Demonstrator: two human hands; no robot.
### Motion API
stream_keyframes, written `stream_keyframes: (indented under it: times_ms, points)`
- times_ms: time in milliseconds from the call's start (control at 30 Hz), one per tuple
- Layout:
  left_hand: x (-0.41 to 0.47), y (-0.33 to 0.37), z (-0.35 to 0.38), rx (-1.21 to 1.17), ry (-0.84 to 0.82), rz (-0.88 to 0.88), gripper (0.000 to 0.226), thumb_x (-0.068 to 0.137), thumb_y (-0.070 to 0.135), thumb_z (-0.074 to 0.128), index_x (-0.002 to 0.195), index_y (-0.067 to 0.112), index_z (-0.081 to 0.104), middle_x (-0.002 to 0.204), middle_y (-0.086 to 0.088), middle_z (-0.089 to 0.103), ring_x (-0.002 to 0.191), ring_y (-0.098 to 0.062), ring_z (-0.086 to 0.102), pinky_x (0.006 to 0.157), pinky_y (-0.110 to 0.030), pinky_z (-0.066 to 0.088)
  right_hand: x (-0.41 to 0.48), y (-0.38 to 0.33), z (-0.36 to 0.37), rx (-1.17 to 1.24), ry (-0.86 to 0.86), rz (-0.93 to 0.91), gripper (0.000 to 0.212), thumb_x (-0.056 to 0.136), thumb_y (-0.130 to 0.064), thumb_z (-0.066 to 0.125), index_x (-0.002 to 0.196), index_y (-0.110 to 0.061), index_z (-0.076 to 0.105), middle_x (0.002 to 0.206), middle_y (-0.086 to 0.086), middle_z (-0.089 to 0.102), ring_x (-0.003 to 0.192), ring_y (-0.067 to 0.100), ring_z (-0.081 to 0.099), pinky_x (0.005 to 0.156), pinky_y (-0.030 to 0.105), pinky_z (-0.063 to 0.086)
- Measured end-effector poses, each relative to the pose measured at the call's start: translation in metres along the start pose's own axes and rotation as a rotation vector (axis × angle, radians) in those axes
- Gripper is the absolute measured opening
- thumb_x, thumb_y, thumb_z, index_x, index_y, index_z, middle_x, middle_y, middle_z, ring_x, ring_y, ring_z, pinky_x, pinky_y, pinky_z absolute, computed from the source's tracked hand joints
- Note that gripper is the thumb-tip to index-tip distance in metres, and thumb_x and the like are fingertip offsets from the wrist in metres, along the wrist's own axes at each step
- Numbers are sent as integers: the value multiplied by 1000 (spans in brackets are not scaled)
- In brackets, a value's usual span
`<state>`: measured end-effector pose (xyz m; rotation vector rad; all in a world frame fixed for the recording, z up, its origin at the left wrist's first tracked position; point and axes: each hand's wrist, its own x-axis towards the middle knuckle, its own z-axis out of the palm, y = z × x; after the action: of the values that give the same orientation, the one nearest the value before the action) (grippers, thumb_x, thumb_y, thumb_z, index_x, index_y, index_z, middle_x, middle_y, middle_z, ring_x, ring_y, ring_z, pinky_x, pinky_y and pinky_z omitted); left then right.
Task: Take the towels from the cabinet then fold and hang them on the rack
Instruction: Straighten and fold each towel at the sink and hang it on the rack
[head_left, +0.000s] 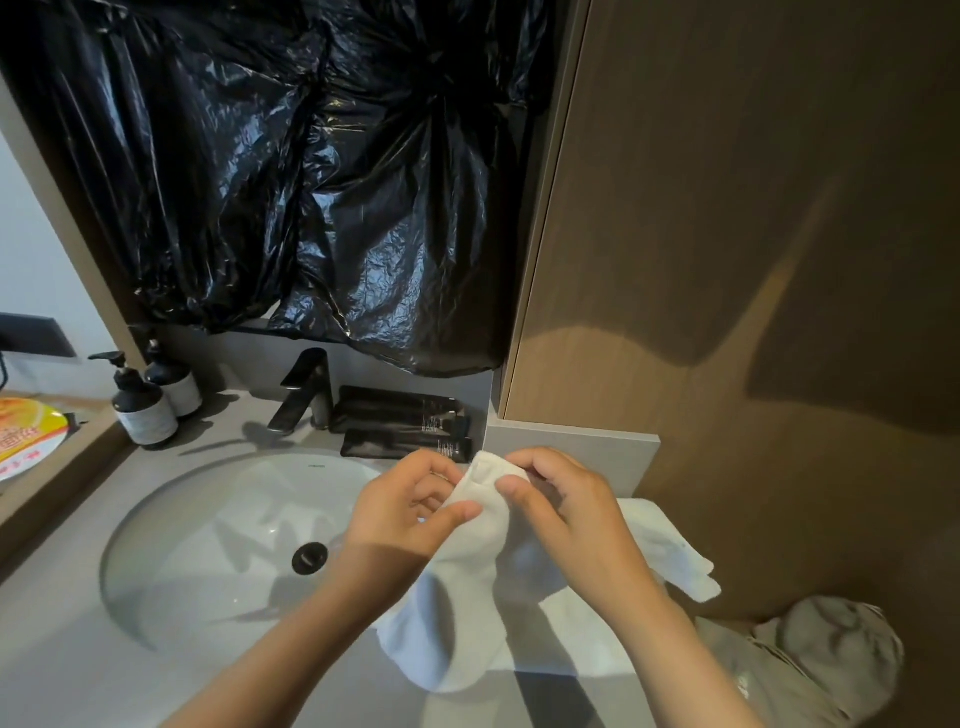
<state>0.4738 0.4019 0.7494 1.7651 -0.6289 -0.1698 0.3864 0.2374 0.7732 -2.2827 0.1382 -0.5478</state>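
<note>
Two hands hold up a white towel (467, 597) beside the sink (208, 545).
The fingers (452, 517) of the left hand (410, 499) and right hand (556, 499) pinch its top edge; its lower end drapes on the counter (78, 649), right of the sink.

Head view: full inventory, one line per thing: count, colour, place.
towel: 1 in hand, white, held up over the counter right of the sink; white cloth further right may be part of it
sink: 1, white, set in the counter
counter: 1, grey, bottom left
faucet: 1, black, behind the sink
pump bottles: 2, dark with pale labels, back left of the counter
tubes: several, black, stacked right of the faucet
plastic sheet: black, on the wall above the counter
wood panel: brown, right
grey cloth: crumpled, bottom right
left hand: pinches the towel's top
right hand: pinches the towel's top
</note>
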Motion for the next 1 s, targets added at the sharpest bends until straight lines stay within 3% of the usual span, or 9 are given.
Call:
stream_keyframes:
  times_ms: [100,233,433,533,633,733,800,900,1000]
  points:
    - [-3,0,9,42,17,28,27,76,21,81,84,31,56,70,13,69,65,-4,62,63,-15,49,1,-6,4,-45,0,0,6,96,-27,58,96,-31,62,90,-24,60,92,1,56,74,14,46]
    - [-7,-1,12,68,22,86,23,78,21,80,79,28,57,71,17,65,70,-3,59,63,-10,45,-3,-4,3,-81,31,26,9,97,-22,56,92,-28,58,88,-14,60,88,4,56,72,17,45]
    - [-13,-14,6,176,-16,153,20,74,30,82,76,32,62,86,21,65,87,0,59,75,-5,42,-2,-2,-2,-71,137,100,11,98,-26,52,95,-23,62,93,-10,63,88,5,58,70,7,40]
    - [-14,-21,-1,216,-27,183,18,72,31,83,81,26,68,84,20,66,89,0,59,78,-7,43,2,-5,-9,-54,177,107,11,98,-27,52,96,-25,62,92,-11,63,89,4,57,69,6,40]
    - [-13,-30,-5,286,-67,281,17,70,28,86,80,18,75,88,11,68,86,-5,60,80,-19,47,7,-8,-19,-54,222,118,11,98,-29,51,98,-26,62,93,-15,62,89,2,57,70,4,41]
    - [-13,-42,-7,317,-121,263,18,68,31,87,77,19,77,96,4,66,97,-13,57,85,-20,44,12,-10,-27,-50,258,115,13,98,-29,52,98,-24,64,92,-13,63,89,2,57,69,4,40]
    - [-13,-51,-7,342,-159,241,20,66,34,87,71,19,76,99,4,64,101,-12,53,86,-15,40,14,-12,-31,-51,273,105,13,98,-27,52,96,-23,64,91,-14,62,89,2,56,70,4,39]
    - [-9,-64,-10,393,-226,175,22,66,35,88,64,19,72,102,8,57,104,-11,48,90,-22,39,18,-12,-38,-57,299,84,14,98,-22,53,93,-17,65,88,-11,63,86,2,55,70,7,39]
    - [-7,-77,-20,398,-298,123,22,66,40,87,75,27,71,116,16,50,112,-2,45,93,-16,38,20,-10,-44,-62,308,110,14,98,-24,52,94,-19,65,89,-10,63,87,2,55,69,6,40]
